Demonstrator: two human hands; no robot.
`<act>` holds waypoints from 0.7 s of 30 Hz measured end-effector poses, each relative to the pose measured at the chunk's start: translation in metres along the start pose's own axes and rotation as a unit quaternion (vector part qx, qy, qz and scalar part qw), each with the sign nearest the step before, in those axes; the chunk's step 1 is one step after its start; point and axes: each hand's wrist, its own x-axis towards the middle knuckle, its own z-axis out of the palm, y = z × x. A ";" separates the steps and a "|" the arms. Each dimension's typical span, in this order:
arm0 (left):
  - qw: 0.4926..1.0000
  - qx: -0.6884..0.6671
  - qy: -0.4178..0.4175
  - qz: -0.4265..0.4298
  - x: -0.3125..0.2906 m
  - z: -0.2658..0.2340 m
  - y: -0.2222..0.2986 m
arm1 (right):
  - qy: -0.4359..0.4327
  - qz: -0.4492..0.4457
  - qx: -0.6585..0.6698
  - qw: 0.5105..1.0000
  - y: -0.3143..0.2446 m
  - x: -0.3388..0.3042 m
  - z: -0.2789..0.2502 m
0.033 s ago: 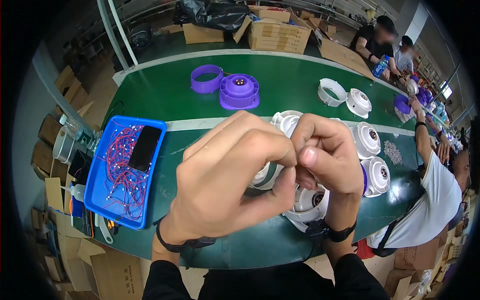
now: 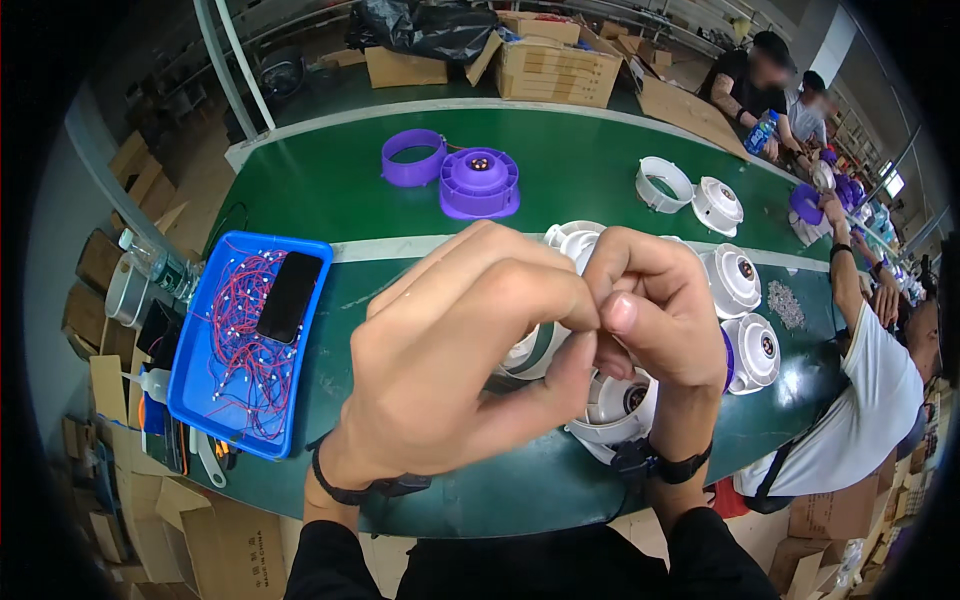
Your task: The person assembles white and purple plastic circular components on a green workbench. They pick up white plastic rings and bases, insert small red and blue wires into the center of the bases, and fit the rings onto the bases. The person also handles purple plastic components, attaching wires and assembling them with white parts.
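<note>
- Head view, centre of frame: left hand and right hand pressed together, fingertips pinched at one spot; whatever sits between them is hidden, so I cannot tell what they clamp.
- Just below the hands: white round housing on the green table, partly covered by the hands.
- Right of centre: further white housings, side by side.
- Upper centre: purple ring beside purple round part.
- Left of frame: blue tray holding red wires and a black phone.
- Far right: another person in a white shirt.
</note>
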 end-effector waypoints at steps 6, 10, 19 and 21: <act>0.998 -0.063 -0.002 0.022 0.000 -0.009 0.006 | -0.030 -0.045 0.016 0.998 0.008 0.005 0.005; 0.998 -0.054 -0.003 0.026 -0.005 -0.014 0.012 | -0.037 -0.063 0.019 0.997 0.014 0.007 0.007; 0.997 -0.046 -0.031 0.055 -0.007 -0.026 0.007 | -0.037 -0.071 0.022 0.997 0.019 0.011 0.013; 0.997 -0.038 -0.032 0.062 -0.009 -0.028 0.007 | -0.035 -0.060 0.028 0.997 0.019 0.012 0.016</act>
